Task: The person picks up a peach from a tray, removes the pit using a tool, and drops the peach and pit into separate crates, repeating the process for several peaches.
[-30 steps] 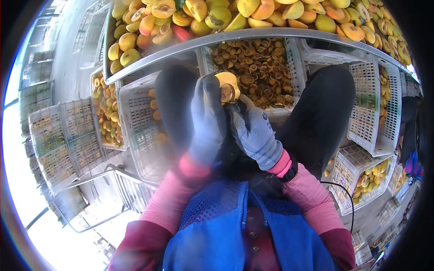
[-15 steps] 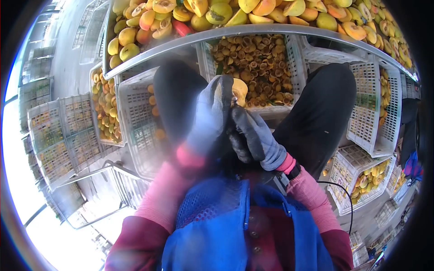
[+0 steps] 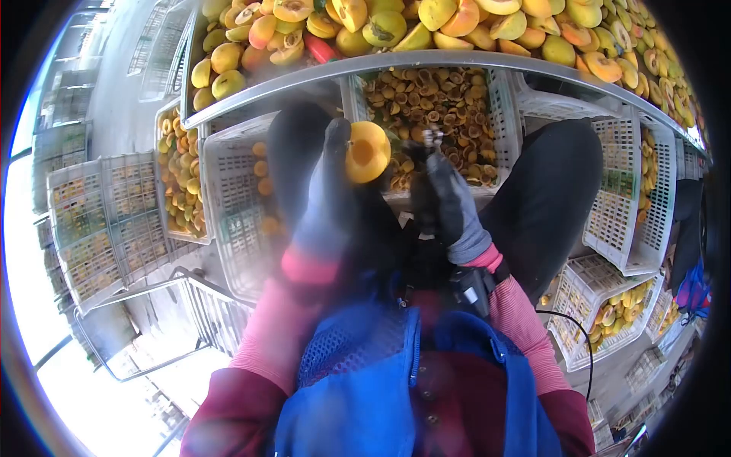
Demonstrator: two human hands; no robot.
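My left hand (image 3: 329,179), in a grey-blue work glove with dark fingers, is closed on a yellow peach half (image 3: 368,152). The cut face points up at me and shows a hollow at its centre. To the right, my right hand (image 3: 451,209), gloved the same way and blurred, is closed around a small metal-tipped tool (image 3: 432,139). The tool's handle is mostly hidden by the fingers. Both hands are over my lap, apart from each other. Beyond them a white crate (image 3: 506,114) holds many small brownish cut pieces with hollows.
A metal-edged table (image 3: 457,58) heaped with peach halves runs across the far side, with a red-handled object (image 3: 320,49) among them. White crates stand left (image 3: 228,175) and right (image 3: 613,190) of my knees. A dark cable (image 3: 586,335) hangs at my right.
My hands have moved apart. The left has shifted left with the peach half, whose hollow now shows fully. The right has moved right and away from me with the tool.
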